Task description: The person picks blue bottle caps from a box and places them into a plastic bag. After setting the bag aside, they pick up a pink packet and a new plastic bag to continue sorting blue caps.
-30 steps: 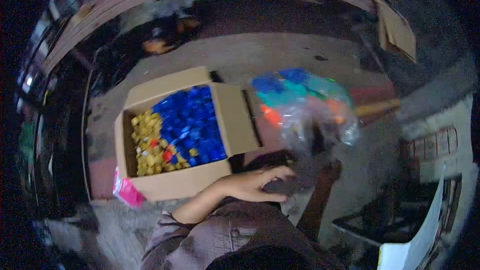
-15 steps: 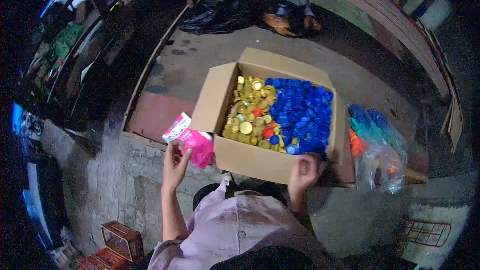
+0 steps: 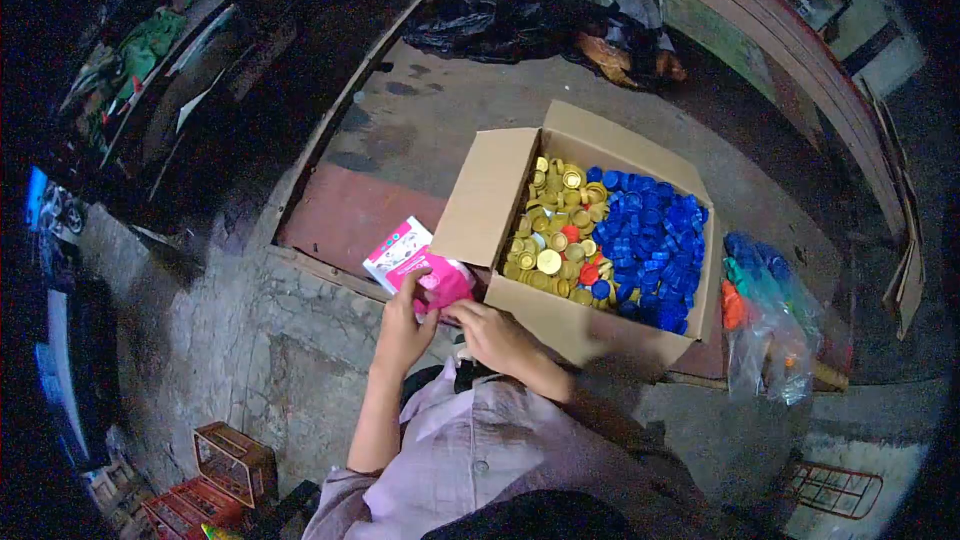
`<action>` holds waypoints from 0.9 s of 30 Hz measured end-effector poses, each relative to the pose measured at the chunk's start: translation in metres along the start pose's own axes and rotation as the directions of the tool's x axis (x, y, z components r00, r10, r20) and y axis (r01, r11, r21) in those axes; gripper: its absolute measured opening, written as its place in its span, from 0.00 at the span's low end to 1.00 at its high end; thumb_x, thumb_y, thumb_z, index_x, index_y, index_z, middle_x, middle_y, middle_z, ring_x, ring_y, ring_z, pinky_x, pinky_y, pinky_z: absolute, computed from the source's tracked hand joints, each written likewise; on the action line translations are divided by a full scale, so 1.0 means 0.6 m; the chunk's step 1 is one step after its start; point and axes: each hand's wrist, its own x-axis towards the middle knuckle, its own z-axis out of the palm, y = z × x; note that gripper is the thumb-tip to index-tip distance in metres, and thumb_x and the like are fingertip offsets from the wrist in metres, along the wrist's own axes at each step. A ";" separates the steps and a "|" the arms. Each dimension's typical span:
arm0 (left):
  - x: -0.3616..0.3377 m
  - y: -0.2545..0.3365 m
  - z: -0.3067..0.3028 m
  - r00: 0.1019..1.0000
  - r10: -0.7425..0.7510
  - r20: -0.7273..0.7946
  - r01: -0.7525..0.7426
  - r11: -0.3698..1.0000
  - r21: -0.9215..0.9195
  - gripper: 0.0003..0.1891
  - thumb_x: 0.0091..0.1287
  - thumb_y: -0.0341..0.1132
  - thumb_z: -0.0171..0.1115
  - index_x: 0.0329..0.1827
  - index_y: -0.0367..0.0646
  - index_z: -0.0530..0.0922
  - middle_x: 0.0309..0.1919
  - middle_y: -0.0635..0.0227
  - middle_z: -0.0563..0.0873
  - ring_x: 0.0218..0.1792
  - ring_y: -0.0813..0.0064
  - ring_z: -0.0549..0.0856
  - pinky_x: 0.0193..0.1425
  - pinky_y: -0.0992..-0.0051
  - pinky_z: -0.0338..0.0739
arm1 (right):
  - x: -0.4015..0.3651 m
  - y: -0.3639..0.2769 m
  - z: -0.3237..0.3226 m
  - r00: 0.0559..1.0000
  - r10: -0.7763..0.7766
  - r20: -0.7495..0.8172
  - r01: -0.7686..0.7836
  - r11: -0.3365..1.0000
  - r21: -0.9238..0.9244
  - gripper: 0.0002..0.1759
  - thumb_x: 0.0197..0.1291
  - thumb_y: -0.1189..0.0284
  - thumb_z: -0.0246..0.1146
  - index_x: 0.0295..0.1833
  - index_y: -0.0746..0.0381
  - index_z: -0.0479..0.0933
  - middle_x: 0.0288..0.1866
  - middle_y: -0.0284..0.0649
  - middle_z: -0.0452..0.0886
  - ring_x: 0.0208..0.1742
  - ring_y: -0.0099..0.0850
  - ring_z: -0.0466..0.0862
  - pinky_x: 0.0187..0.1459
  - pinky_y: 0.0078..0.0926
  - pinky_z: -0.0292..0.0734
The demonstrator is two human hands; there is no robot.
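Observation:
A pink and white packet [image 3: 403, 249] is at the left side of an open cardboard box [image 3: 587, 332]. My left hand [image 3: 404, 323] grips the packet's lower part from the left. My right hand [image 3: 492, 338] is closed at the packet's lower right edge, in front of the box's near left corner. Inside the box, yellow caps [image 3: 549, 260] fill the left part and blue caps [image 3: 650, 240] the right, with a few red caps [image 3: 589, 274] among the yellow ones.
Clear plastic bags [image 3: 775, 320] with orange, green and blue contents lie right of the box. Black plastic sheeting [image 3: 490, 25] lies at the platform's far side. A red crate [image 3: 200, 505] stands on the floor at lower left, and a wire rack [image 3: 835, 490] at lower right.
My right hand has moved left from the box's near right side to the packet and closed on its edge. The view has shifted, so the box appears farther right.

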 end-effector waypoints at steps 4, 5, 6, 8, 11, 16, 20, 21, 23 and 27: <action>-0.002 0.003 -0.009 0.998 0.005 -0.059 -0.010 0.996 -0.084 0.25 0.48 0.19 0.55 0.52 0.39 0.66 0.29 0.55 0.78 0.33 0.61 0.78 0.39 0.71 0.72 | 0.030 -0.015 0.002 0.997 0.077 0.010 -0.077 0.997 0.014 0.11 0.51 0.81 0.48 0.41 0.69 0.71 0.40 0.51 0.74 0.41 0.48 0.75 0.41 0.37 0.72; -0.004 0.004 -0.009 0.998 0.005 -0.061 -0.010 0.997 -0.083 0.25 0.48 0.19 0.55 0.52 0.39 0.66 0.29 0.55 0.78 0.33 0.61 0.78 0.39 0.71 0.72 | 0.029 -0.008 0.014 0.997 0.069 -0.040 -0.068 0.997 0.033 0.10 0.51 0.80 0.48 0.40 0.69 0.70 0.38 0.51 0.74 0.39 0.49 0.75 0.40 0.38 0.72; -0.007 0.004 -0.008 0.996 0.016 -0.091 -0.024 0.996 -0.082 0.24 0.48 0.19 0.56 0.52 0.39 0.67 0.29 0.55 0.78 0.32 0.61 0.78 0.39 0.71 0.72 | 0.027 0.001 0.028 0.994 0.063 -0.090 -0.058 0.997 0.051 0.09 0.51 0.80 0.48 0.38 0.69 0.70 0.36 0.51 0.73 0.37 0.49 0.75 0.39 0.39 0.71; -0.012 0.002 -0.006 0.992 0.028 -0.121 -0.038 0.996 -0.079 0.23 0.48 0.19 0.56 0.51 0.38 0.68 0.29 0.56 0.77 0.32 0.61 0.78 0.39 0.71 0.72 | 0.026 0.024 0.049 0.996 0.010 -0.091 -0.003 0.997 0.075 0.08 0.51 0.80 0.49 0.38 0.69 0.70 0.36 0.52 0.73 0.37 0.50 0.75 0.39 0.40 0.71; -0.020 -0.007 0.000 0.990 0.142 -0.021 -0.141 0.990 0.029 0.22 0.47 0.20 0.57 0.49 0.38 0.69 0.29 0.57 0.78 0.32 0.62 0.78 0.39 0.71 0.72 | 0.019 0.095 0.099 0.997 0.001 0.083 0.008 0.994 -0.108 0.08 0.50 0.78 0.51 0.37 0.69 0.71 0.37 0.53 0.75 0.38 0.49 0.76 0.40 0.43 0.71; -0.038 -0.017 0.004 0.992 0.101 0.073 -0.096 0.993 -0.066 0.21 0.48 0.22 0.58 0.48 0.38 0.69 0.26 0.62 0.76 0.31 0.68 0.77 0.36 0.73 0.71 | 0.030 0.062 0.086 0.996 0.083 0.035 -0.077 0.985 -0.157 0.08 0.45 0.75 0.55 0.34 0.61 0.74 0.33 0.49 0.78 0.36 0.44 0.78 0.35 0.41 0.72; -0.074 -0.056 0.026 0.951 -0.132 -0.280 0.051 0.958 -0.281 0.19 0.55 0.28 0.58 0.50 0.39 0.67 0.28 0.69 0.75 0.31 0.77 0.75 0.34 0.78 0.69 | 0.053 0.072 0.073 0.997 -0.028 0.077 0.049 0.955 -0.292 0.10 0.44 0.73 0.56 0.36 0.61 0.74 0.33 0.47 0.78 0.33 0.42 0.79 0.33 0.39 0.72; -0.080 -0.067 0.025 0.950 -0.132 -0.282 0.051 0.959 -0.277 0.19 0.55 0.28 0.58 0.50 0.39 0.67 0.28 0.69 0.75 0.31 0.77 0.75 0.34 0.78 0.69 | 0.057 0.070 0.071 0.992 -0.123 0.039 0.129 0.934 -0.332 0.11 0.45 0.73 0.56 0.37 0.61 0.74 0.33 0.47 0.78 0.34 0.43 0.79 0.34 0.40 0.73; -0.091 -0.092 0.015 0.826 -0.545 0.148 0.529 0.655 -0.539 0.16 0.62 0.35 0.54 0.51 0.39 0.66 0.32 0.69 0.74 0.33 0.78 0.74 0.37 0.77 0.70 | 0.061 0.076 0.072 0.992 -0.109 0.062 0.123 0.944 -0.305 0.12 0.45 0.72 0.55 0.39 0.61 0.74 0.34 0.48 0.78 0.34 0.43 0.79 0.35 0.40 0.73; -0.094 -0.103 0.030 0.773 -0.542 0.329 0.581 0.396 -0.711 0.23 0.66 0.50 0.46 0.52 0.40 0.66 0.41 0.64 0.75 0.39 0.74 0.77 0.37 0.76 0.73 | 0.064 0.073 0.072 0.992 -0.121 0.044 0.129 0.960 -0.251 0.13 0.47 0.70 0.54 0.40 0.62 0.74 0.34 0.47 0.78 0.34 0.44 0.79 0.37 0.40 0.74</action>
